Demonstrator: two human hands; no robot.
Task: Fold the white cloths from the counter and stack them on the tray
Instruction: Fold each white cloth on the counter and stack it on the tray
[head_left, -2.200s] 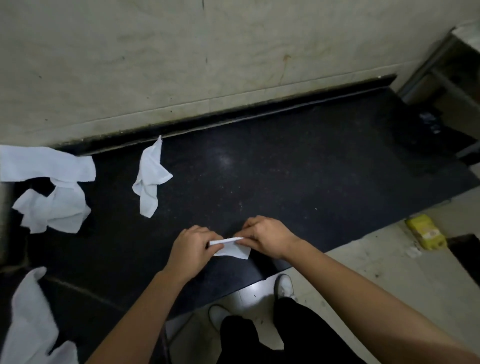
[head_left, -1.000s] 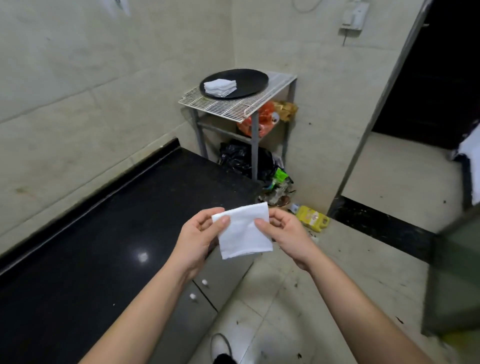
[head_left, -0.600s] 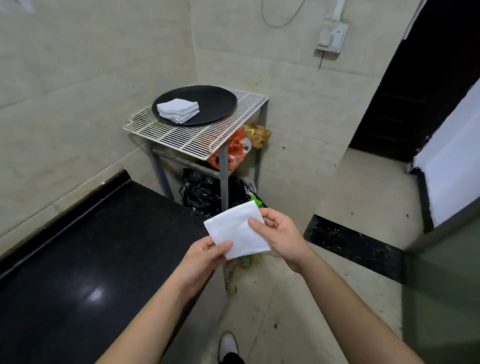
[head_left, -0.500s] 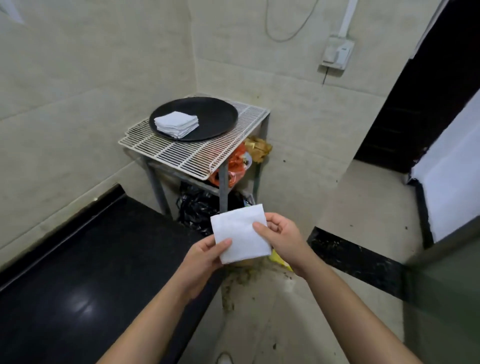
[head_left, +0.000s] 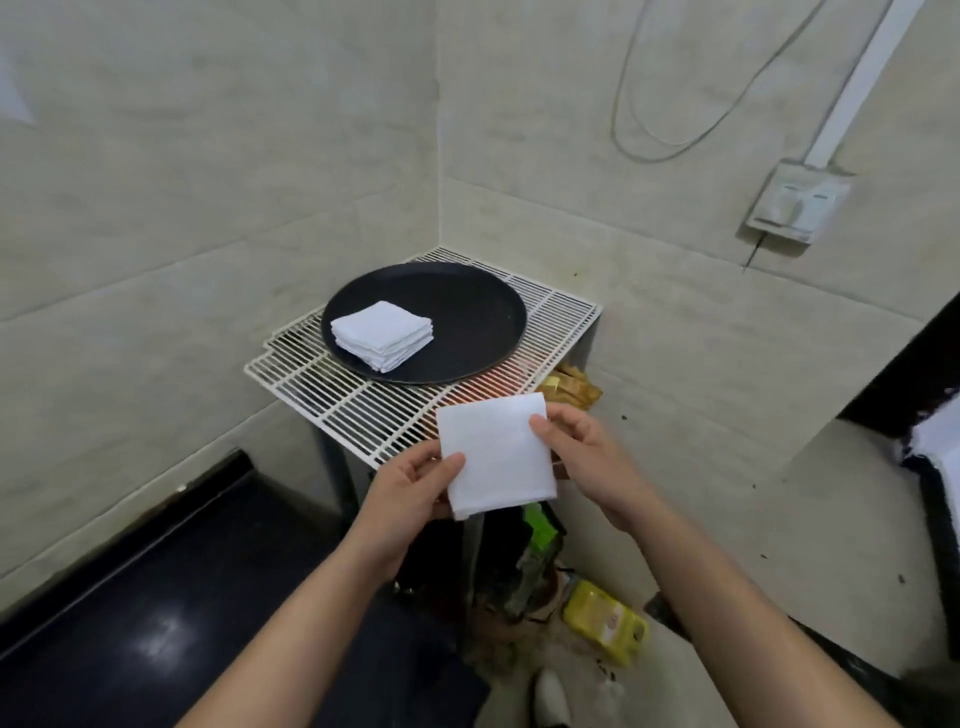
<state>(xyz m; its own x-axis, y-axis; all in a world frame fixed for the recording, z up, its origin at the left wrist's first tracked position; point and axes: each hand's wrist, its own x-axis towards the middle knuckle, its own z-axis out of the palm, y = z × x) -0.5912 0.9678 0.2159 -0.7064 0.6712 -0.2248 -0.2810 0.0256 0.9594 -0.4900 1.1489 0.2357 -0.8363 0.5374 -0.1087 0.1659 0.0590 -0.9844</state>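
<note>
— What's the room like?

— A tiled corner. Pale wall (head_left: 208, 182) on two sides, and a black counter (head_left: 182, 623) along the left one, glossy, with a raised strip at the back. Where the counter ends, a white wire rack (head_left: 363, 410) fills the corner on a grey frame.

— And the tray?

— The tray (head_left: 467, 322) is round and black and sits on the rack, towards the back. A stack (head_left: 382, 335) of folded white cloths lies on its left part, edges roughly squared.

— Where is the cloth being worked?

— The cloth (head_left: 496, 457) is folded to a flat square and held in the air over the rack's near corner, short of the tray. The left hand (head_left: 410, 488) pinches its lower left edge, thumb on top. The right hand (head_left: 587, 462) pinches the upper right edge the same way. The hands are apart, with the cloth between them.

— Anything between it and the tray?

— Bare grid. Something orange shows through the wires there, and brownish packets (head_left: 571, 387) poke out under the rack's right edge.

— What's below?

— Clutter on the floor (head_left: 727, 519): a green pack (head_left: 540, 530), a yellow pack (head_left: 605, 621), dark bags I cannot make out, and a shoe (head_left: 550, 696) at the bottom edge.

— The right wall?

— A socket (head_left: 797, 202), with a white conduit (head_left: 857, 78) above it and a loose cable (head_left: 675, 140) looping beside. A dark doorway (head_left: 909, 379) stands at far right.
</note>
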